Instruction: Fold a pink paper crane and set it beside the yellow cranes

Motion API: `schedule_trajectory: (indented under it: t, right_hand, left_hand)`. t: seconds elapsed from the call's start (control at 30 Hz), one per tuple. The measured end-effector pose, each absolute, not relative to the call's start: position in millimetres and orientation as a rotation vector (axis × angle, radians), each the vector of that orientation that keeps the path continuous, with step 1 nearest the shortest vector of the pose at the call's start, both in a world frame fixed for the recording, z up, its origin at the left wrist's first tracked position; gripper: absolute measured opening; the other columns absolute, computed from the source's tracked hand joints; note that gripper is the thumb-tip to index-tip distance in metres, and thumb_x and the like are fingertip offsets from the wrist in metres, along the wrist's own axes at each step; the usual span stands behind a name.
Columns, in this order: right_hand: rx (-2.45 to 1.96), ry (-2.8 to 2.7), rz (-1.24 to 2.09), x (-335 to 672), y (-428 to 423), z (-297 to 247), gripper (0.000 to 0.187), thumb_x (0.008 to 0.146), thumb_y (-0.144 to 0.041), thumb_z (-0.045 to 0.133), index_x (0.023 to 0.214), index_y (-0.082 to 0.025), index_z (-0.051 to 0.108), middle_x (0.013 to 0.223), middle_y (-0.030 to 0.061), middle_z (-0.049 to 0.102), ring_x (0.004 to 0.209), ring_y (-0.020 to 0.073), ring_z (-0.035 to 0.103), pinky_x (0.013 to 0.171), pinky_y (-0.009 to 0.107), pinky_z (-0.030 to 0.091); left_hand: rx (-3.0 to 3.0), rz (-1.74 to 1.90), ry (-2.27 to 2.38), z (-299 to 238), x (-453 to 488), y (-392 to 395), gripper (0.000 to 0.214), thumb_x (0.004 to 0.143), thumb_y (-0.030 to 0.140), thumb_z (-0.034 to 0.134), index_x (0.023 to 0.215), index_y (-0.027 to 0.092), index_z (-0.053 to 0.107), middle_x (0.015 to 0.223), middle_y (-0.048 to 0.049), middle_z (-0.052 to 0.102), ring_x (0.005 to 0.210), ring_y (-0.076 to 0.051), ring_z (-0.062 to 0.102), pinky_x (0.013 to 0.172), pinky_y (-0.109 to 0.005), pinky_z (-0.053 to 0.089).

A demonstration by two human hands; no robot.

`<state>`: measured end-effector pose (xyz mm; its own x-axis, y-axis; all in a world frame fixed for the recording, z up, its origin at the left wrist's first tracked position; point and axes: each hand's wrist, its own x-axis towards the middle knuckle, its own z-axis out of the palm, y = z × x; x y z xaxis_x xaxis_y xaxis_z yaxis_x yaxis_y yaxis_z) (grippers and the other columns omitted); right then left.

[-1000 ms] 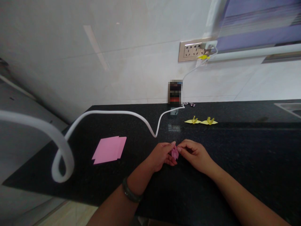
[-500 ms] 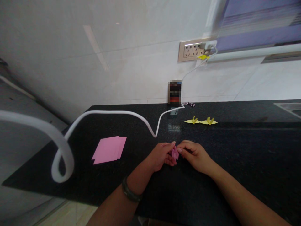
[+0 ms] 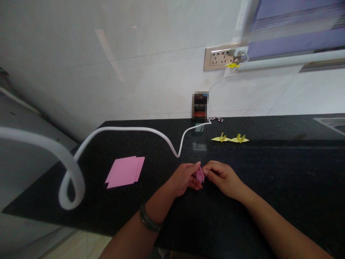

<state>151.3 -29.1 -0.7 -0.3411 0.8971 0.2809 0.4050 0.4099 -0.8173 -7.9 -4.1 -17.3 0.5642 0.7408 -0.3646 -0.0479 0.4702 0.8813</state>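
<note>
A small folded piece of pink paper (image 3: 199,175) is held between my two hands, above the dark countertop (image 3: 205,219). My left hand (image 3: 184,178) grips it from the left, thumb on top and fingers curled beneath. From the right, my right hand (image 3: 221,177) pinches its edge between thumb and forefinger. My fingers hide part of the folds. Two yellow origami cranes (image 3: 230,139) sit side by side beyond my right hand. On the left lies a small stack of pink square paper sheets (image 3: 125,172).
A thick white flexible stand (image 3: 129,128) loops across the left side to a pixelated upright device (image 3: 200,106) against the wall. Behind it is a wall socket (image 3: 218,57) with a plug, a cable and a yellow folded paper (image 3: 232,66). A patterned black-and-white item (image 3: 217,119) lies near the wall.
</note>
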Motion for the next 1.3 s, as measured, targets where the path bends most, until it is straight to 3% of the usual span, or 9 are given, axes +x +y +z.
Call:
schedule_trajectory:
  t: [0.4, 0.7, 1.3]
  right_hand:
    - [-1.116, -1.94, 0.74, 153.4, -27.7, -3.9, 0.013, 0.075, -0.018, 0.048, 0.071, -0.018, 0.061, 0.068, 0.0021, 0.057, 0.062, 0.012, 0.053, 0.058, 0.024, 0.041]
    - [-1.069, -1.978, 0.844, 154.9, -27.8, -1.6, 0.017, 0.079, -0.019, 0.044, 0.08, -0.018, 0.062, 0.071, 0.0028, 0.057, 0.065, 0.0121, 0.054, 0.061, 0.024, 0.042]
    - [-1.115, -1.978, 0.693, 154.6, -27.0, -5.2, 0.014, 0.074, -0.014, 0.047, 0.074, -0.018, 0.06, 0.069, 0.0019, 0.057, 0.061, 0.0113, 0.053, 0.056, 0.023, 0.041]
  left_hand:
    - [0.98, 0.556, 0.885, -16.4, -6.9, -4.6, 0.044, 0.068, 0.055, 0.044, 0.076, 0.012, 0.052, 0.061, -0.002, 0.054, 0.044, -0.009, 0.052, 0.042, -0.02, 0.04]
    - [0.957, 0.54, 0.884, -12.6, -7.4, -4.0, 0.046, 0.067, 0.056, 0.043, 0.076, 0.011, 0.053, 0.059, -0.0026, 0.054, 0.044, -0.009, 0.051, 0.042, -0.02, 0.039]
    - [1.009, 0.55, 0.927, -12.3, -4.5, -4.2, 0.045, 0.067, 0.055, 0.043, 0.073, 0.012, 0.052, 0.058, -0.0018, 0.052, 0.044, -0.009, 0.052, 0.042, -0.021, 0.039]
